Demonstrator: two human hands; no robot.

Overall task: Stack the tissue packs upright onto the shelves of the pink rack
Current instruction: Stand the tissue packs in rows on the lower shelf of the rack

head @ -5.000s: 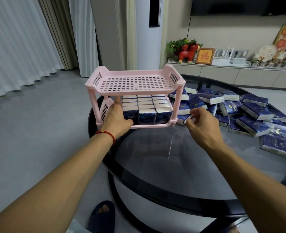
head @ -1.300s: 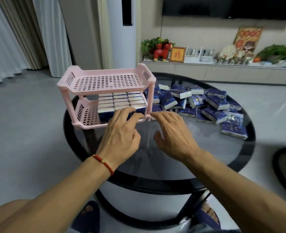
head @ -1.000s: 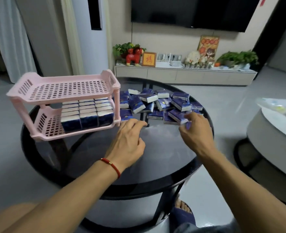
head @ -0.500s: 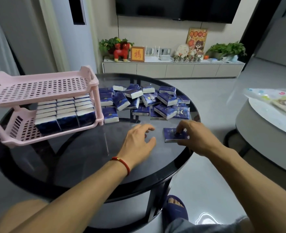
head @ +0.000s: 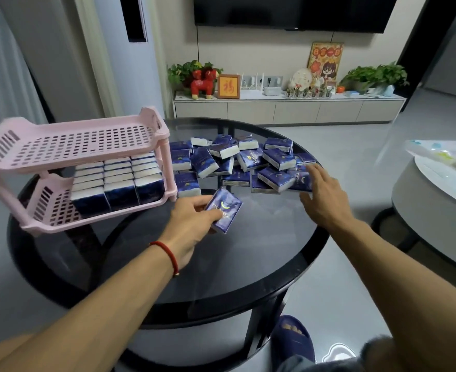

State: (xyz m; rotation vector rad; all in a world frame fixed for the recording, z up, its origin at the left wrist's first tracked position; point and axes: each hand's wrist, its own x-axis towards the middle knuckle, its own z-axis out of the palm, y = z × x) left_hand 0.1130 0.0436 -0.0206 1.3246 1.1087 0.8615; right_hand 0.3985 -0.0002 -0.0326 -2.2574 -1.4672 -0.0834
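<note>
On the round black glass table (head: 248, 264), the left hand (head: 192, 229) pinches a dark blue tissue pack (head: 223, 210) near the pink plastic two-shelf rack (head: 68, 167), while the right hand (head: 323, 200), fingers spread, reaches the loose pile of tissue packs (head: 248, 162).

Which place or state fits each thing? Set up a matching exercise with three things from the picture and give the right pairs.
Things:
1. left hand
2. right hand
3. top shelf of the pink plastic rack

States:
A. holds no packs
B. grips one dark blue tissue pack
C. reaches open towards the pile of dark blue tissue packs

Pairs: 1-B, 2-C, 3-A
</note>
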